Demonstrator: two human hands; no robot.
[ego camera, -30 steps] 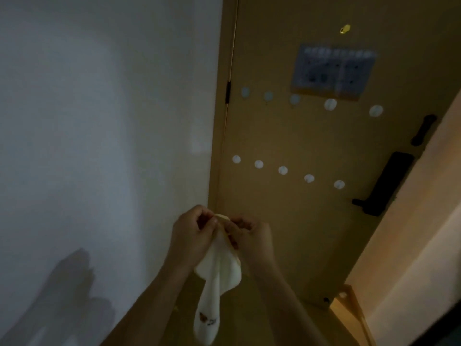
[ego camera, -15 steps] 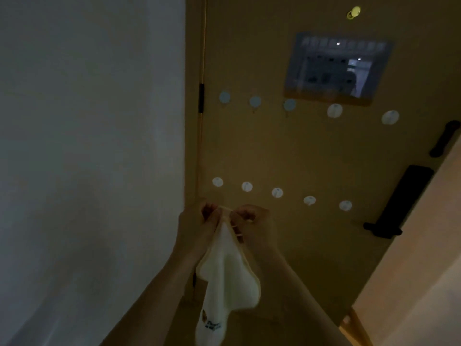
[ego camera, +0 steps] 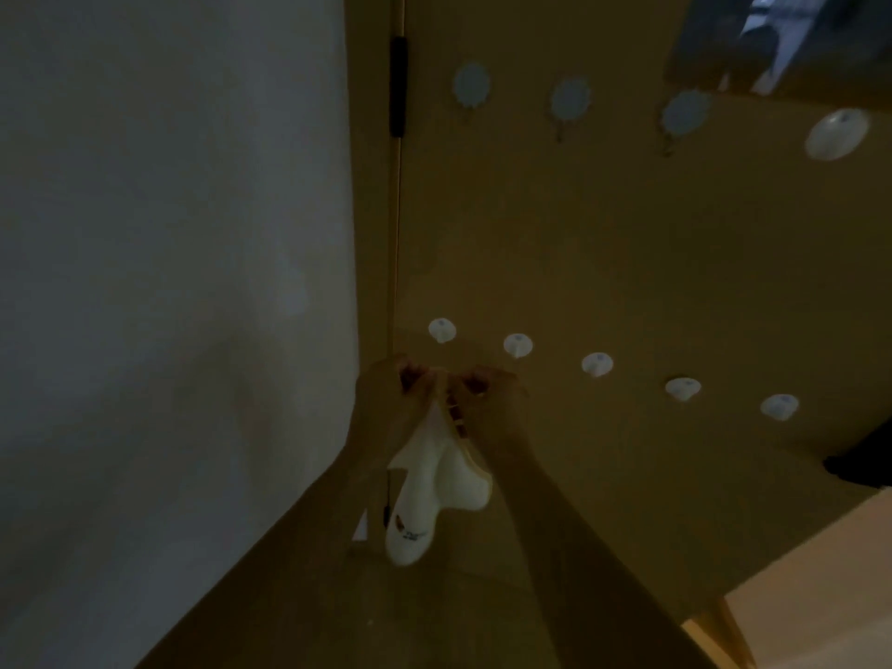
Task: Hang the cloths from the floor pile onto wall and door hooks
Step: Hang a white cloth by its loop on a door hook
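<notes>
A small white cloth with a printed mark near its lower end hangs from both my hands. My left hand and my right hand pinch its top edge close together, just below and to the left of the leftmost lower hook on the brown door. A lower row of several white round hooks runs rightward, such as one hook. An upper row of hooks, such as the upper left hook, sits higher on the door. The floor pile is out of view.
A pale wall fills the left side, meeting the door frame with a dark hinge. A framed sign is at the door's top right. A dark door handle shows at the right edge. The room is dim.
My hands with the cloth have come closer to the door and risen toward the lower row of hooks. The view has moved in on the door.
</notes>
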